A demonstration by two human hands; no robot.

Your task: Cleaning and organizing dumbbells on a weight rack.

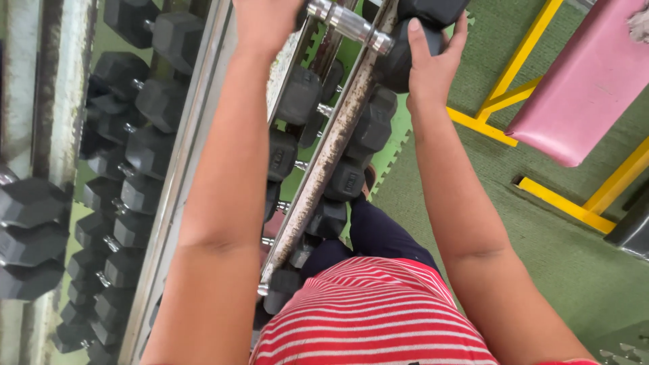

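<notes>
Both arms are up at the top of the rack: the right hand [433,57] is cupped against the black hex end of a dumbbell [378,37], fingers spread along its side, thumb up. The dumbbell lies across the rusty rack rail [324,159], chrome handle angled towards the left hand [265,20] (half out of view at the top edge, so I cannot tell whether it grips the handle). Below, rows of black dumbbells [138,155] fill the lower tiers. Off to the right, a pink bench pad [574,94] sits on a yellow frame [514,67] over green matting [561,250].
</notes>
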